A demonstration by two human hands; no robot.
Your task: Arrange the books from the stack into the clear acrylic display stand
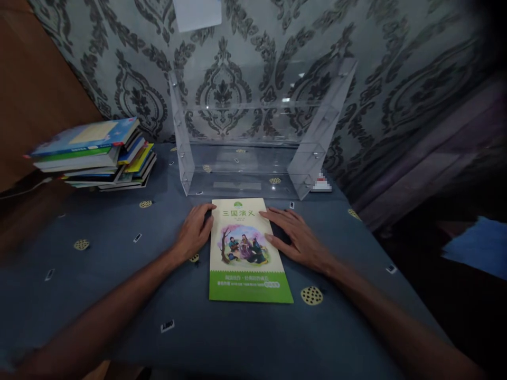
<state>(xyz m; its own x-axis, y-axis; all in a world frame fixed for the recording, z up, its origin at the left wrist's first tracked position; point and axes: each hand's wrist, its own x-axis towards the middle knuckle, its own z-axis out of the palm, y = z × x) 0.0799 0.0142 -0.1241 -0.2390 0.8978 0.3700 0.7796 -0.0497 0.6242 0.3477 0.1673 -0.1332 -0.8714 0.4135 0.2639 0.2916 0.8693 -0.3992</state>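
Book (pixel 247 248) flat on table (pixel 245 338), left hand (pixel 194 232) and right hand (pixel 297 236) at its sides.
Both hands loosely open: left has fingertips at the left edge near the top, right has fingers and thumb reaching over the right edge onto the front. Front faces up, green band nearest me. Clear rack (pixel 322 129) stands close beyond the top edge, blocking the way straight ahead; wallpaper (pixel 137 100) shows through it. Stack (pixel 93 153) of books sits left of the rack, uneven edges, blue one on top, well apart from my left hand. Small pixelated thing (pixel 321 182) just beside the rack's right foot, can't tell what. Paper (pixel 198 15) on the wall above. Curtain (pixel 428 153) and blue cloth (pixel 477 248) off right, past the table edge. Brown panel (pixel 39 79) far left.
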